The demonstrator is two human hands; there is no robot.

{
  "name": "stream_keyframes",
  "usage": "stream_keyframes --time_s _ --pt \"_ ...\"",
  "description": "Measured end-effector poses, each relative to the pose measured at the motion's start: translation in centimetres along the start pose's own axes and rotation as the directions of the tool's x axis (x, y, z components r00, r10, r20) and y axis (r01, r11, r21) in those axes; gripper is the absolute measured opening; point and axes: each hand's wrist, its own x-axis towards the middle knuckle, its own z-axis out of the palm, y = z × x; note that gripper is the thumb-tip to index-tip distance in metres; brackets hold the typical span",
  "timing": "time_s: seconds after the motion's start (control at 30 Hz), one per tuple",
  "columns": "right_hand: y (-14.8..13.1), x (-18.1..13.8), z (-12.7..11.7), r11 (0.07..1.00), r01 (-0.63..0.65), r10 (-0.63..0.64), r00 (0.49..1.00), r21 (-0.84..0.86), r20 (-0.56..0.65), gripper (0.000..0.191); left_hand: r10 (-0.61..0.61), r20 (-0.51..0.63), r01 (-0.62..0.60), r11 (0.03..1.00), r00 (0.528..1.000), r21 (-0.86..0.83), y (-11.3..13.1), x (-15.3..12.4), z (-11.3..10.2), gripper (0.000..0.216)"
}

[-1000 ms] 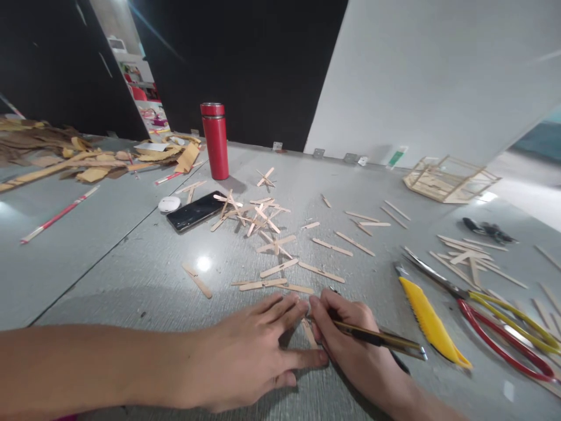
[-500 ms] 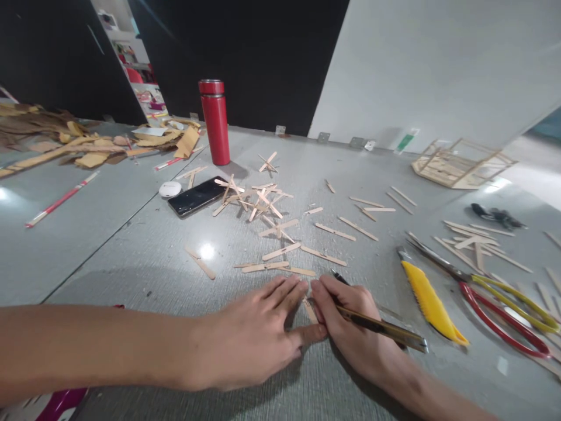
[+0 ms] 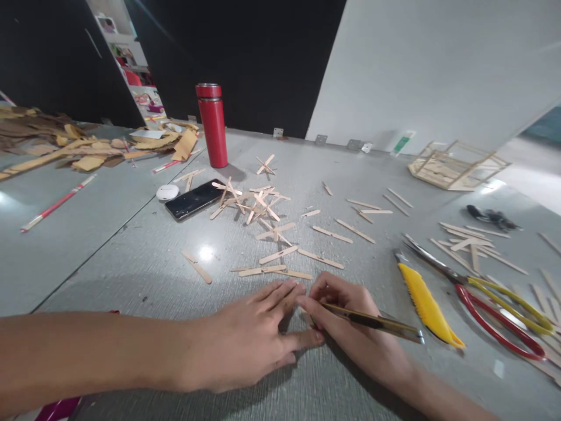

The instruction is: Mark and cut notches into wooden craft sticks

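Note:
My left hand (image 3: pixel 249 333) lies low over the table, thumb and index finger pinning a short wooden craft stick (image 3: pixel 308 318), mostly covered by both hands. My right hand (image 3: pixel 350 321) is closed around a slim brass-coloured craft knife (image 3: pixel 372 321). Its back end points right; its tip is hidden at the stick beneath my fingers. Just beyond the hands lie notched craft sticks (image 3: pixel 279 255), and behind them is a jumble of crossed sticks (image 3: pixel 263 204).
On the right are a yellow utility knife (image 3: pixel 429 304), scissors (image 3: pixel 456 272) with red and yellow handles, loose sticks (image 3: pixel 471 240) and a stick frame (image 3: pixel 456 166). A phone (image 3: pixel 193 200), white round case (image 3: pixel 167 192) and red flask (image 3: pixel 213 126) stand or lie further left. Cardboard scraps (image 3: pixel 96 146) lie far left.
My right fingers have shifted slightly left and curled further over the stick, covering more of it. The knife has moved a little left with them. My left hand has barely moved.

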Motion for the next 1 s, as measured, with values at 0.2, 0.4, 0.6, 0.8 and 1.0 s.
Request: stream_keyframes --time_s 0.2,0.4,0.6,0.8,1.0 --pt "0.5 0.2 -1.0 0.957 -0.169 0.165 0.986 0.237 0.034 0.037 0.0 0.006 0.0 0.999 1.0 -0.039 0.0 0.1 -0.4 0.056" --pt "-0.4 0.4 -1.6 0.964 -0.225 0.228 0.974 0.141 -0.007 0.037 0.025 -0.012 -0.026 0.998 1.0 -0.051 -0.3 0.2 -0.9 0.05" --pt "-0.9 1.1 -1.8 0.964 -0.264 0.264 0.964 0.033 -0.015 0.053 0.028 -0.002 -0.029 0.999 1.0 -0.041 -0.2 0.1 -1.3 0.047" --pt "-0.4 1.6 -2.2 0.949 -0.301 0.297 0.953 -0.09 -0.053 0.048 0.042 0.041 -0.041 0.999 0.998 -0.036 -0.2 0.2 -1.6 0.047" --pt "-0.2 1.5 -2.3 0.897 -0.222 0.156 0.968 -0.382 -0.195 0.054 0.034 0.041 -0.033 0.999 0.999 -0.039 -0.3 0.2 -1.3 0.049"
